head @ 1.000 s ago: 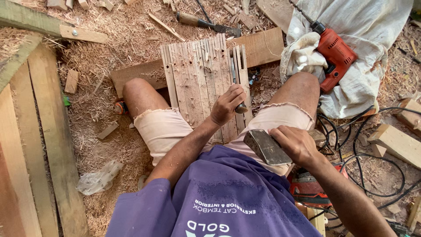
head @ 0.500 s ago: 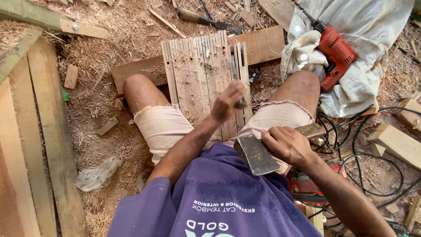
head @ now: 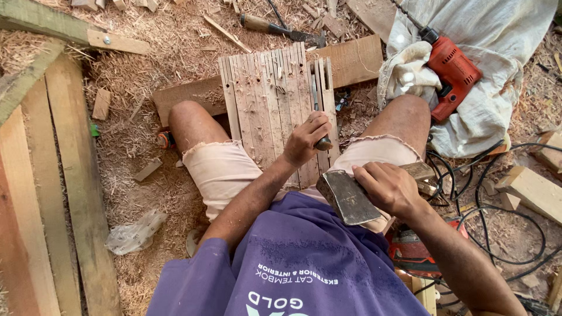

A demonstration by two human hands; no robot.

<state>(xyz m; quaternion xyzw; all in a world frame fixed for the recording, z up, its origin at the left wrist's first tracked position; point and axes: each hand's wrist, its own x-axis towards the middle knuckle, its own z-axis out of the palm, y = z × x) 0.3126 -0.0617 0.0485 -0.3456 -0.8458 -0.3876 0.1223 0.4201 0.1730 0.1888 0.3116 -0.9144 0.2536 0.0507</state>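
Nearest to me, my right hand (head: 389, 188) is clenched around a broad grey metal blade with a pale wooden handle (head: 350, 198), a hatchet-like tool resting flat over my right thigh, its dull face turned up and its handle pointing away to the right. Just beyond it, my left hand (head: 305, 139) is closed on the dark handle of a slim chisel (head: 321, 140), whose steel shank runs away from me along the right side of the grooved grey wooden slat panel (head: 266, 102). That panel lies between my knees on the sawdust-covered floor (head: 146, 169), its near end tucked between my thighs and its far end resting across a brown wooden plank (head: 351, 61) that lies crosswise. I see rows of small cut notches along the slats.

To the right of my right knee, a red electric drill (head: 451, 70) lies on a crumpled white cloth sack (head: 497, 88), with black cables (head: 503, 205) looping over the floor nearer me. At the left edge of the floor run long pale timber boards (head: 64, 193), with a crumpled clear plastic bag (head: 134, 233) beside them. Farthest off, past the plank, a wooden-handled hammer (head: 275, 28) lies among shavings and offcuts.
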